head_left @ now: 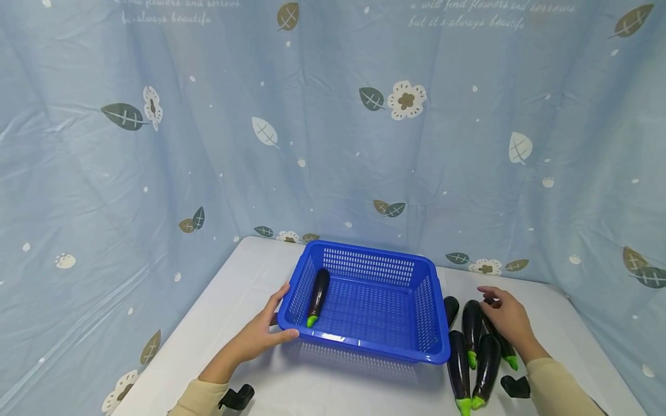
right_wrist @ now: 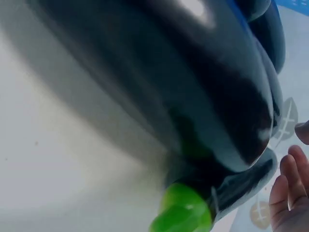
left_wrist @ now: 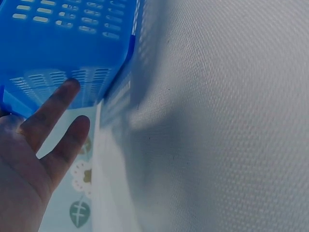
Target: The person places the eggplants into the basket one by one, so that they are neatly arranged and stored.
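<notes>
A blue slotted plastic basket (head_left: 361, 345) stands mid-table in the head view, one dark eggplant (head_left: 319, 292) with a green cap lying inside along its left end. My left hand (head_left: 262, 329) rests at the basket's near left corner. Its thumb lies along the front rim; in the left wrist view its spread, straight fingers (left_wrist: 53, 108) reach against the side wall. To the right of the basket lie several glossy eggplants (head_left: 471, 326). Over the farthest right eggplant (head_left: 503, 344) hovers my right hand (head_left: 504, 318), its loosely bent fingers (right_wrist: 289, 176) apart from the thumb, holding nothing.
Both hands are over a white-covered table (head_left: 322, 398). Behind and beside it hangs a blue curtain (head_left: 333, 162) with leaves and flowers. Small black pieces (head_left: 238, 397) show beside each wrist. The eggplants lie close to the basket's right wall.
</notes>
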A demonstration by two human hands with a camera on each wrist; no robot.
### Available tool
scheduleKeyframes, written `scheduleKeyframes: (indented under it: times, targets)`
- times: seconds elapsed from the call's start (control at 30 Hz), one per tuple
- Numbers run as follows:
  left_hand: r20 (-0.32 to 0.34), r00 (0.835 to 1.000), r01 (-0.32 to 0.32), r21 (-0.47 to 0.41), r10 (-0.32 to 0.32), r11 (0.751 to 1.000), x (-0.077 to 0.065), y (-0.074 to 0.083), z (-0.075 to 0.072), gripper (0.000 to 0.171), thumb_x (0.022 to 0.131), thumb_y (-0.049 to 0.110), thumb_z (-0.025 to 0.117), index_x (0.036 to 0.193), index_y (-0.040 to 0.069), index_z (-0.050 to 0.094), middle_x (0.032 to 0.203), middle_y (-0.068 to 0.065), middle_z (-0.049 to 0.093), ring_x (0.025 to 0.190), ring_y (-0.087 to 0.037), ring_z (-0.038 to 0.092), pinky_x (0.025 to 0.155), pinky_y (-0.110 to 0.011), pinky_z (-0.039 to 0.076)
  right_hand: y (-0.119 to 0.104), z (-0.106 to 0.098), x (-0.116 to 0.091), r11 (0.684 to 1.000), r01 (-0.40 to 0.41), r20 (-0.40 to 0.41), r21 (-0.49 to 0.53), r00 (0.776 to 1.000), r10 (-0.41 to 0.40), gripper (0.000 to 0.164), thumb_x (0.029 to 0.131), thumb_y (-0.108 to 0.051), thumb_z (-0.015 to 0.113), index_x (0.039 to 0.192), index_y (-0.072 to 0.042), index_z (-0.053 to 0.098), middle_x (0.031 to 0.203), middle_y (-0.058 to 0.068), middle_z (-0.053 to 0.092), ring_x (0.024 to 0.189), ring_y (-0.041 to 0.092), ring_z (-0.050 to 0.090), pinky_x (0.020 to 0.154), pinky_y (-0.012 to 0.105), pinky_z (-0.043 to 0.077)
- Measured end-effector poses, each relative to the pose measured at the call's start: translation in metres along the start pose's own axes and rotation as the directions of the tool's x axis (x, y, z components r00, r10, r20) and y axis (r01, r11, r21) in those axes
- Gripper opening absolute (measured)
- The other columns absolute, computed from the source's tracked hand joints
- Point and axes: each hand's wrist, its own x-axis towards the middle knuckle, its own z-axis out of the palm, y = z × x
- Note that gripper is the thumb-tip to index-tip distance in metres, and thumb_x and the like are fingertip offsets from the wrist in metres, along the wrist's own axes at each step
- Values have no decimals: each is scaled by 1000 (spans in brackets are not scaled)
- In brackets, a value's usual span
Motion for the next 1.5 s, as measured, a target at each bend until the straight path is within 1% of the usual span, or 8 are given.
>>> scheduleKeyframes:
  times: [0.2, 0.3, 0.47, 0.73, 1.03, 1.23, 1.4, 1.5]
  targets:
    - [1, 1000, -8, 5, 8, 1000, 0, 1, 0, 102, 91, 35, 77, 165, 25, 8, 170, -12, 10, 135, -45, 49, 106, -58, 43, 7, -1, -4, 1000, -25, -19, -15, 1000, 25, 37, 94, -7, 66, 129, 4, 61, 119, 32, 58, 97, 42, 60, 75, 56, 49]
    - [8, 1000, -15, 6, 15, 1000, 0, 1, 0, 102, 91, 34, 78, 165, 25, 8, 170, -13, 9, 135, -46, 48, 106, -59, 43, 9, 0, -7, 998, -53, -28, -21, 998, 52, 38, 94, -8, 65, 130, 4, 61, 125, 34, 52, 101, 47, 57, 76, 59, 48]
    - [13, 1000, -21, -3, 21, 1000, 0, 1, 0, 102, 90, 32, 78, 165, 26, 9, 170, -13, 9, 135, -47, 48, 106, -59, 43, 11, -1, -11, 996, -90, -40, -8, 995, 90, 41, 94, -10, 64, 131, 5, 60, 134, 39, 41, 111, 56, 49, 85, 68, 44]
    - [6, 1000, -3, -10, 3, 1000, 0, 0, -1, 103, 91, 36, 77, 165, 28, 7, 170, -11, 10, 135, -45, 48, 106, -59, 43, 17, -7, -15, 979, -195, 83, 50, 978, 191, 49, 98, -17, 62, 140, 6, 51, 142, 43, 32, 121, 63, 47, 91, 67, 48]
    - [7, 1000, -25, -2, 25, 1000, 0, 0, -1, 102, 91, 33, 77, 165, 25, 8, 170, -13, 8, 135, -47, 48, 106, -59, 43, 30, -2, -14, 982, -170, 163, 81, 974, 155, 52, 98, -14, 63, 143, 7, 47, 146, 40, 37, 130, 59, 39, 101, 69, 39]
    - [2, 1000, 0, -4, 0, 1000, 0, 0, 0, 102, 91, 35, 78, 165, 28, 7, 171, -10, 9, 136, -46, 47, 107, -59, 42, 33, -2, -15, 977, -196, 181, 78, 967, 179, 55, 98, -16, 63, 145, 5, 45, 147, 40, 37, 131, 58, 37, 103, 69, 37]
    - [0, 1000, 9, -13, -9, 1000, 1, -1, 0, 103, 90, 36, 78, 165, 29, 7, 171, -9, 9, 136, -46, 46, 107, -59, 42, 34, -6, -16, 970, -235, 214, 68, 953, 216, 59, 98, -20, 61, 148, 4, 41, 148, 41, 33, 129, 61, 38, 102, 70, 37]
    - [-4, 1000, 13, -12, -13, 1000, 1, -2, 1, 103, 90, 37, 78, 165, 30, 8, 171, -9, 9, 136, -47, 47, 107, -60, 42, 36, -7, -17, 970, -237, 228, 60, 949, 218, 61, 98, -21, 61, 149, 4, 40, 149, 41, 32, 128, 62, 39, 100, 70, 38]
